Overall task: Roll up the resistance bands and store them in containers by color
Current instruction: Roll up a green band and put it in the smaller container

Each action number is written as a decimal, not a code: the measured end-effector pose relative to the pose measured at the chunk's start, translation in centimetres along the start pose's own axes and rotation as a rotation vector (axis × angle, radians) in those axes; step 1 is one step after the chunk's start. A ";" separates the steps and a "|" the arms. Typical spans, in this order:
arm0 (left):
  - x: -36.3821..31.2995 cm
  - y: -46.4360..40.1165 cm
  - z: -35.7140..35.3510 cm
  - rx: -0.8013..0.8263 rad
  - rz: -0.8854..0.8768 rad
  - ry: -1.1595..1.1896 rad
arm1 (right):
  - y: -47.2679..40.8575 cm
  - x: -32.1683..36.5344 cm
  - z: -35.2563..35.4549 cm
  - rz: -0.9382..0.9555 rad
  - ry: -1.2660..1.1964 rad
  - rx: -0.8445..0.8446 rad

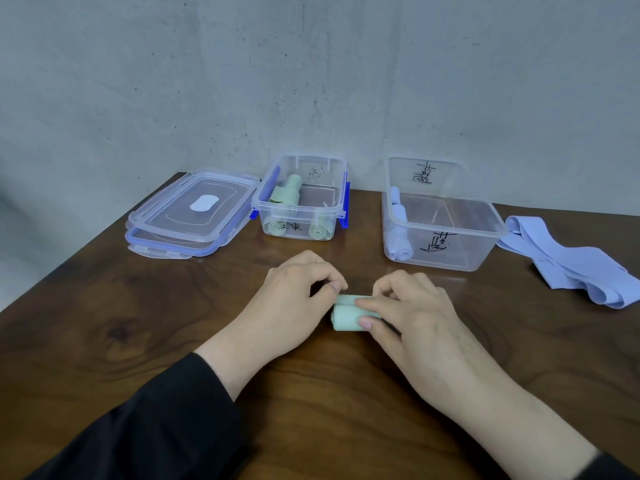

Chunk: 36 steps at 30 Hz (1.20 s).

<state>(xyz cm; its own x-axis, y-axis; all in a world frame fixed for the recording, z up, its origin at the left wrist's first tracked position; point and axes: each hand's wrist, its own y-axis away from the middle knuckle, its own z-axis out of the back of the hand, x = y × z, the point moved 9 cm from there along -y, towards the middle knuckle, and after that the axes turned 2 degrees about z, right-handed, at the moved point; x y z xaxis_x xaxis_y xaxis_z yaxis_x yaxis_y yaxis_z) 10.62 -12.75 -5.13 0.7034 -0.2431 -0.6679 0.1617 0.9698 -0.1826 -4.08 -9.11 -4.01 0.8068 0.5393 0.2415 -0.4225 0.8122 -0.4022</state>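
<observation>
Rolling step, green band. My left hand [294, 296] and right hand [412, 306] both pinch the green band [346, 315], nearly a full roll, flat on the desk [138, 323]; fingers [363, 322] narrow, curled round its ends. Next, as I judge it: finish the last turn, keep it tight, lift to the green container [301, 206] just beyond my left fingers, rolls already inside. Beyond my right fingers, the blue container [446, 216]; further right, loose blue bands [571, 265] not yet rolled
</observation>
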 end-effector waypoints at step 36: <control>-2.2 0.8 0.4 0.061 -0.263 -0.086 | -1.2 -1.3 -1.3 -0.125 -0.288 0.153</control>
<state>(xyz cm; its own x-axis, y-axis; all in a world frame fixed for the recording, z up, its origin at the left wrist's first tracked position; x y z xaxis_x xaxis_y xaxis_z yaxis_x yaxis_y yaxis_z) 9.53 -11.44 -3.52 0.6875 -0.4865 -0.5391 0.3862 0.8737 -0.2959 -4.08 -11.03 -4.99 0.7157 0.4564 0.5287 -0.4024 0.8882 -0.2219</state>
